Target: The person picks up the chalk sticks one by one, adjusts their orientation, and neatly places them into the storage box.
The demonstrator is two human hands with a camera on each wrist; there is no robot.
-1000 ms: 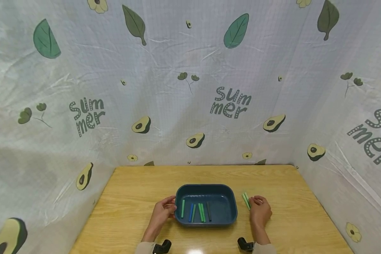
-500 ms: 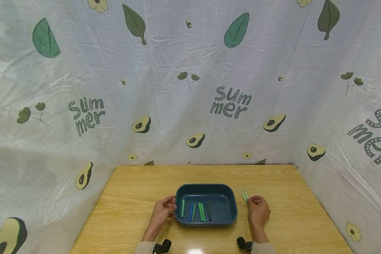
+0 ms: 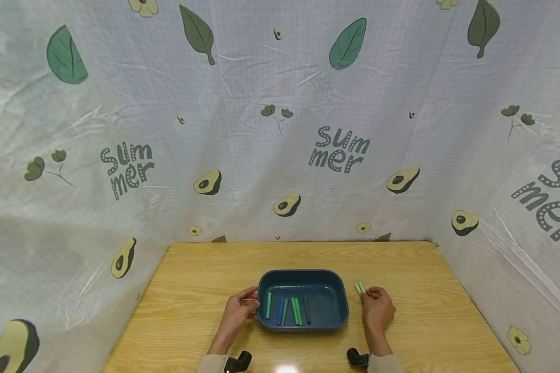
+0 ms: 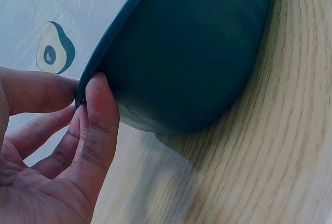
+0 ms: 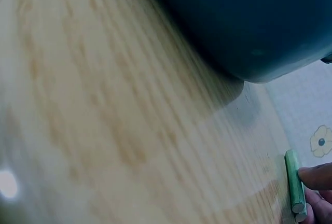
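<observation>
A dark blue-green plastic bin (image 3: 326, 305) stands in front of me on the table, with several thin sticks (image 3: 296, 312) in green, blue and dark grey lying inside. My left hand (image 3: 237, 312) pinches its left rim; the left wrist view shows the thumb and fingers on either side of the rim (image 4: 111, 29). To the right of the bin, my right hand (image 3: 379, 311) holds two light green sticks (image 3: 358, 287) side by side. Seen from the right wrist, fingertips (image 5: 314, 176) press on these round sticks (image 5: 294, 182), close over the tabletop; most of that hand is out of frame.
The wooden table (image 3: 205, 269) extends to both sides of the bin and behind it. A pale printed sheet (image 3: 242, 155) with avocados, leaves and lettering hangs around its back and sides. Black wrist cameras (image 3: 239, 361) sit at both cuffs.
My right hand has shifted slightly left toward the bin with the two green sticks, and covers more of their lower ends. The left hand and bin have stayed in place.
</observation>
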